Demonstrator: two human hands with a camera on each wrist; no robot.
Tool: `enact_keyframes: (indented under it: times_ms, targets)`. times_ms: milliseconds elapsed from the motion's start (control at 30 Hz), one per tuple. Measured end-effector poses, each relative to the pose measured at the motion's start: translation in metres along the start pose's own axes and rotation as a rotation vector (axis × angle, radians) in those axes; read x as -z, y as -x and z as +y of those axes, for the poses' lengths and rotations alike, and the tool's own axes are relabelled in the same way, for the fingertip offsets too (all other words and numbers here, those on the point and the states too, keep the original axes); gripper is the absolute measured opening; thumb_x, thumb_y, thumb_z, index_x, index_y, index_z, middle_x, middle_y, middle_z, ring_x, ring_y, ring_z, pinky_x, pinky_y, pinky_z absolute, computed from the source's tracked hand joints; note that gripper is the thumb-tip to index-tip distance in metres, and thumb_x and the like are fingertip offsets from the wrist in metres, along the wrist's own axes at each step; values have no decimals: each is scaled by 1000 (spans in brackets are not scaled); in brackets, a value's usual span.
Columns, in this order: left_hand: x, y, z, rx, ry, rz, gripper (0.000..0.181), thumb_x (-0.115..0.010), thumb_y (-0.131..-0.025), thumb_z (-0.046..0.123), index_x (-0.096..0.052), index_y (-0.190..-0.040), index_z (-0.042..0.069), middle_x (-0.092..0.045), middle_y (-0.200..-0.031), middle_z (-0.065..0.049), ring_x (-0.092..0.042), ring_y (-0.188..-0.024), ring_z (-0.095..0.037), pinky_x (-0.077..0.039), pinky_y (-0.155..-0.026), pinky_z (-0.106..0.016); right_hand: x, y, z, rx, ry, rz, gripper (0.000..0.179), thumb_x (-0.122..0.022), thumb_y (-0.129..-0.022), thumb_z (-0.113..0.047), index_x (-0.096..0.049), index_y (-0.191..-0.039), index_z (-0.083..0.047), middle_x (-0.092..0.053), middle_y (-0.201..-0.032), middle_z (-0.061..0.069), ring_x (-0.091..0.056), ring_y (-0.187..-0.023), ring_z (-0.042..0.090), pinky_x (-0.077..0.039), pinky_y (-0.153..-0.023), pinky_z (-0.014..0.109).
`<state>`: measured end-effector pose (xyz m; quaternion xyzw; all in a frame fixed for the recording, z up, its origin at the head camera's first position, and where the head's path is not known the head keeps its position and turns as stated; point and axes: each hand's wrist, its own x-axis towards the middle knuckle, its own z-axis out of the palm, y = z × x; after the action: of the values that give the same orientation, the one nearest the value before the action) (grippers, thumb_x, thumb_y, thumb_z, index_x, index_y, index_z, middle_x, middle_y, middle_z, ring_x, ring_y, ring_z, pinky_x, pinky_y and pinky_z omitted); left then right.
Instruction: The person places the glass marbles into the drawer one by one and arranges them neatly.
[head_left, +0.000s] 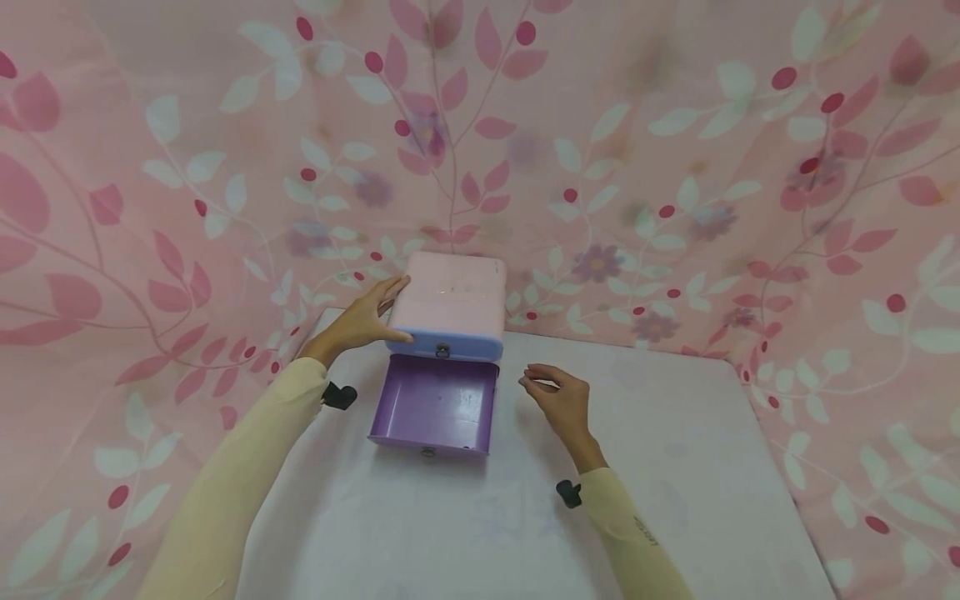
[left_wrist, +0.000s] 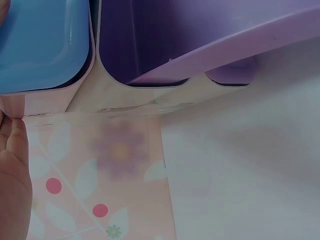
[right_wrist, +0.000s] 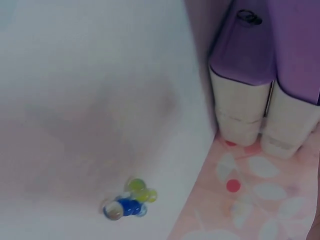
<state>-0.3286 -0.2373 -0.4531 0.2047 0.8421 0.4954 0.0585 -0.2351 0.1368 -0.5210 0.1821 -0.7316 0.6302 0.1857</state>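
A small pink drawer cabinet (head_left: 450, 287) stands at the back of the table. Its upper blue drawer (head_left: 446, 343) is closed; the purple drawer (head_left: 435, 404) below is pulled out and bare inside. My left hand (head_left: 360, 321) holds the cabinet's left side, thumb over the front edge, fingers along the side wall. To the right of the pulled-out drawer, my right hand (head_left: 562, 404) hovers with fingers loosely bent, and nothing shows between the tips. Several shiny clear beads (right_wrist: 127, 202), blue and yellow-green, appear against the white tabletop in the right wrist view, away from the fingers.
Another closed purple drawer (right_wrist: 242, 55) with a ring handle is at the cabinet's bottom. The white tabletop (head_left: 675, 467) extends to the right and front. Pink floral cloth (head_left: 637, 167) surrounds the table at the back and sides.
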Motion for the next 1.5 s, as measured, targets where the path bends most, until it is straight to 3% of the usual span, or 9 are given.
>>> enact_keyframes:
  times_ms: [400, 567, 767, 867, 1033, 1167, 1267, 1500]
  targets:
    - [-3, 2, 1, 7, -8, -3, 125, -92, -65, 32, -11, -158, 15, -22, -159, 14, -23, -145, -14, -24, -117, -35, -17, 2, -7, 54, -35, -3, 29, -79, -72, 14, -71, -100, 13, -69, -89, 30, -70, -75, 39, -59, -69, 30]
    - [-3, 3, 2, 2, -13, 2, 124, -92, -66, 29, -10, -158, 13, -22, -159, 12, -22, -145, -16, -22, -118, -37, -25, 3, -10, 34, -98, -40, 25, -78, -73, 13, -71, -98, 14, -70, -89, 28, -71, -76, 37, -59, -69, 31]
    - [-4, 6, 12, 4, 10, -9, 122, -91, -69, 18, -7, -157, 6, -18, -161, 1, -19, -146, -24, -19, -118, -42, -37, 7, -14, 11, -118, -98, 26, -77, -75, 14, -69, -99, 16, -70, -92, 28, -71, -77, 39, -59, -70, 32]
    - [-3, 6, 10, 0, 0, -6, 123, -91, -68, 22, -8, -157, 6, -20, -161, 3, -20, -146, -19, -21, -118, -38, -43, 10, -8, 4, -123, -135, 26, -78, -74, 13, -71, -100, 14, -71, -92, 25, -71, -78, 36, -59, -71, 33]
    - [-4, 4, 1, -4, -8, 15, 125, -93, -65, 27, -10, -157, 10, -22, -159, 10, -21, -145, -13, -22, -118, -34, -57, 17, 15, 31, -75, -188, 26, -81, -73, 8, -72, -98, 12, -73, -89, 18, -72, -79, 30, -60, -71, 31]
    - [-5, 4, 1, -1, -9, 20, 125, -93, -64, 29, -12, -157, 11, -23, -159, 12, -22, -145, -12, -23, -117, -33, -64, 20, 21, -6, -11, -244, 28, -83, -74, 1, -73, -99, 8, -74, -88, 13, -72, -79, 26, -59, -71, 27]
    - [-4, 4, 1, -1, -10, 16, 125, -93, -64, 30, -12, -158, 13, -23, -159, 13, -22, -144, -11, -23, -117, -32, -65, 18, 16, -40, 90, -335, 27, -82, -77, -4, -75, -101, 4, -74, -91, 8, -72, -79, 19, -58, -70, 23]
    - [-4, 3, 2, 2, -2, 14, 124, -93, -65, 24, -11, -157, 12, -20, -160, 9, -20, -145, -14, -22, -118, -35, -66, 10, 5, -13, 291, -574, 25, -79, -80, -6, -75, -104, 1, -74, -92, 8, -70, -78, 10, -56, -69, 17]
